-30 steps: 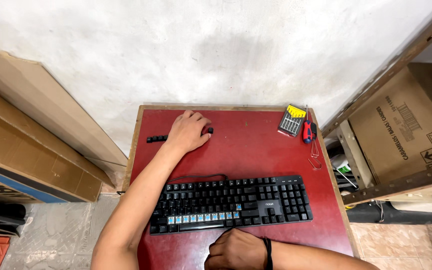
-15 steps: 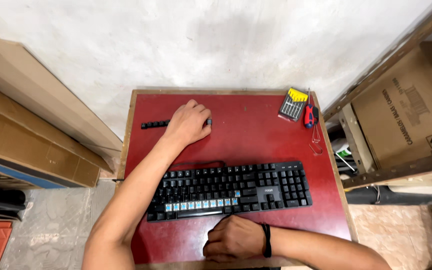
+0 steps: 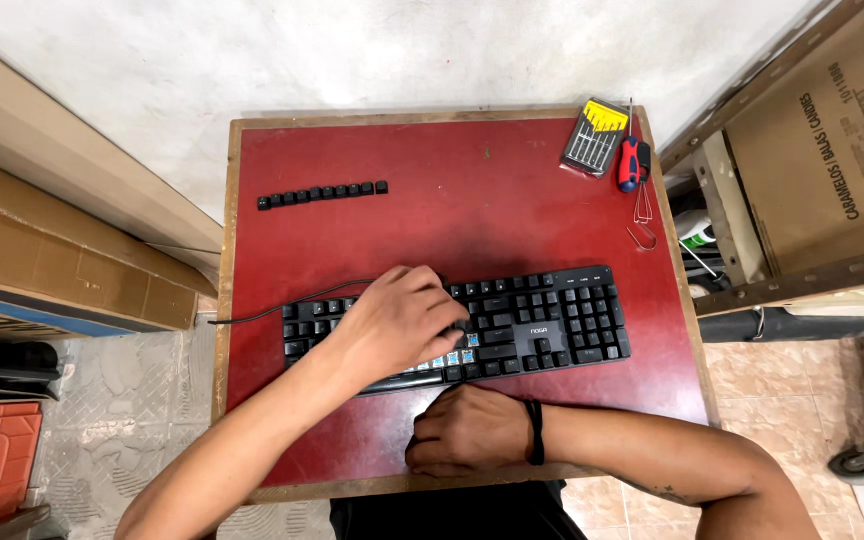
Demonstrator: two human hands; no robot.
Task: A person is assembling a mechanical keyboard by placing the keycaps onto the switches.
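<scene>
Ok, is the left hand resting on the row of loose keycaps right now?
No, the left hand lies on the keyboard, well apart from the keycap row near the table's far left.

1 head-worn camera looks straight down from above, fairly near, at the red table (image 3: 352, 150), keyboard (image 3: 552, 320) centred.

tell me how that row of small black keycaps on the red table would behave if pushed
The row of small black keycaps looks loose and unconnected, so it would probably scatter rather than slide together. Each cap seems light and blocky, so unlikely to roll on the flat red table.
</scene>
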